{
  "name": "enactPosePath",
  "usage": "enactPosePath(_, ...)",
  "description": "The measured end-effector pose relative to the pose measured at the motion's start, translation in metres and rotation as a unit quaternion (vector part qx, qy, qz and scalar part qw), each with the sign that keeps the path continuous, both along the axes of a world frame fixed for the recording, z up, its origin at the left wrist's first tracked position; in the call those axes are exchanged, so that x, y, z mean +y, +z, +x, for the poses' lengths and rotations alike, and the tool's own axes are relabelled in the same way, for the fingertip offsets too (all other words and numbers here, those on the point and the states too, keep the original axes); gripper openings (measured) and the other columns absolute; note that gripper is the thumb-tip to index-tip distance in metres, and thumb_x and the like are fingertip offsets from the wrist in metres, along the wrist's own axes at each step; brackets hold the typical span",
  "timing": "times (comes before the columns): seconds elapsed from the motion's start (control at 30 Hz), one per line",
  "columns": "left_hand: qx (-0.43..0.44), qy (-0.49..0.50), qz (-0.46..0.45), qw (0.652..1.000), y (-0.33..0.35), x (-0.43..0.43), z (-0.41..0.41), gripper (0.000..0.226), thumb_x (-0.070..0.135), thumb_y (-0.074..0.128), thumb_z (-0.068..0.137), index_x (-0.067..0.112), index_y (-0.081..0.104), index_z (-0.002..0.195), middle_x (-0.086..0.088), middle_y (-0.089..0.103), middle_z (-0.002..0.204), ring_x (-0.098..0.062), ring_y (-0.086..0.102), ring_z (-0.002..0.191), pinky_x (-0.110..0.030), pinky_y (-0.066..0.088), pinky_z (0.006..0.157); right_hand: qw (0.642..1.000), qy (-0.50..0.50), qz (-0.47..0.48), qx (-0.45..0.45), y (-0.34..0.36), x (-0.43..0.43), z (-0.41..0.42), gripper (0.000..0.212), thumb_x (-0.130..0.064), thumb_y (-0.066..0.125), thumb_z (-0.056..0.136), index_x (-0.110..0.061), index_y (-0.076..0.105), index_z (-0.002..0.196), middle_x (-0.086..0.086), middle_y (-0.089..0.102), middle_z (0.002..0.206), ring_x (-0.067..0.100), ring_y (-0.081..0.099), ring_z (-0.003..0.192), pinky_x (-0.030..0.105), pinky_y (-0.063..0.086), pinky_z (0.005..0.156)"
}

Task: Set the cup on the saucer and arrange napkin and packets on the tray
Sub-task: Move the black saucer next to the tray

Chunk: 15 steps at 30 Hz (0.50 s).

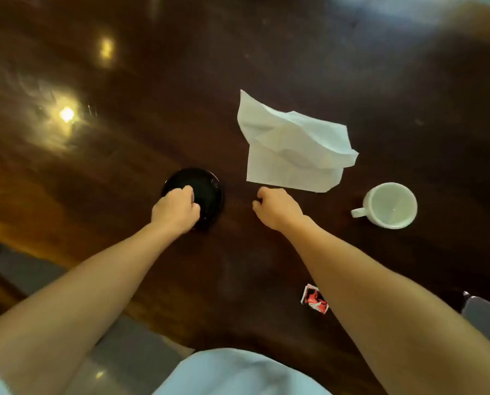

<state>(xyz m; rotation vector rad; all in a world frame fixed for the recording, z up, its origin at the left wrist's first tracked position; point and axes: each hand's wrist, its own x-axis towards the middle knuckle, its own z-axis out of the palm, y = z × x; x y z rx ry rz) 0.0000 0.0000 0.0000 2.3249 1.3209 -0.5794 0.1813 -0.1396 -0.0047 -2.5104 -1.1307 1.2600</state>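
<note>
Left hand (177, 208) grip is closed on the near-left rim of the black saucer (206, 189), which sits mid-bench on the dark wooden bench (266, 52). Right hand (275, 208) is just beside the saucer, fingers curled, holding nothing, knuckles near the crumpled white napkin (292, 146). Napkin lies unfolded just past that hand. White cup (390, 206) stands upright toward the right edge, apart from the saucer, handle pointing left. Red packet (314, 299) lies near the near edge, partly hidden by the right forearm
</note>
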Motion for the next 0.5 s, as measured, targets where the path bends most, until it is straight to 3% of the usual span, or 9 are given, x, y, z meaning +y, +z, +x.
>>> enactPosePath(0.13, -0.011, 0.128, 0.041, 0.991, -0.012, 0.026, -0.015, 0.009, 0.021, 0.051, 0.096, 0.016, 0.052, 0.104, -0.009, 0.058, 0.110, -0.031, 0.059, 0.092, -0.042, 0.050, 0.073, 0.998, -0.010, 0.009, 0.066, -0.012, 0.051, -0.022, 0.039, -0.039, 0.049, 0.100, -0.011, 0.051, 0.127, 0.013, 0.062, 0.118, 0.032, 0.062, 0.102, 0.042, 0.052, 0.078)
enactPosePath(0.27, -0.025, 0.250, 0.062, 0.966, -0.024, 0.035, -0.022, 0.020, 0.019, 0.054, 0.098, 0.011, 0.046, 0.115, -0.013, 0.049, 0.128, -0.031, 0.057, 0.100, -0.038, 0.043, 0.073, 0.992, -0.052, -0.002, 0.118, -0.028, 0.082, -0.039, 0.036, -0.038, 0.048, 0.101, -0.012, 0.049, 0.125, 0.012, 0.062, 0.111, 0.030, 0.065, 0.093, 0.047, 0.057, 0.080)
enactPosePath(0.37, -0.023, 0.286, 0.036, 0.957, -0.034, 0.041, -0.023, 0.021, 0.019, 0.047, 0.102, 0.010, 0.048, 0.121, -0.013, 0.053, 0.127, -0.026, 0.055, 0.099, -0.037, 0.044, 0.075, 0.991, -0.043, -0.028, 0.126, -0.037, 0.095, -0.042, 0.031, -0.034, 0.045, 0.103, -0.010, 0.056, 0.120, 0.012, 0.062, 0.109, 0.029, 0.064, 0.091, 0.044, 0.057, 0.079)
enactPosePath(0.5, -0.007, 0.288, -0.006, 0.958, -0.038, 0.042, -0.024, 0.025, 0.023, 0.041, 0.104, 0.013, 0.050, 0.124, -0.013, 0.055, 0.121, -0.031, 0.063, 0.098, -0.048, 0.059, 0.081, 0.985, -0.049, -0.046, 0.156, -0.043, 0.097, -0.039, 0.029, -0.030, 0.048, 0.103, -0.008, 0.059, 0.119, 0.014, 0.061, 0.111, 0.029, 0.064, 0.093, 0.043, 0.058, 0.081)
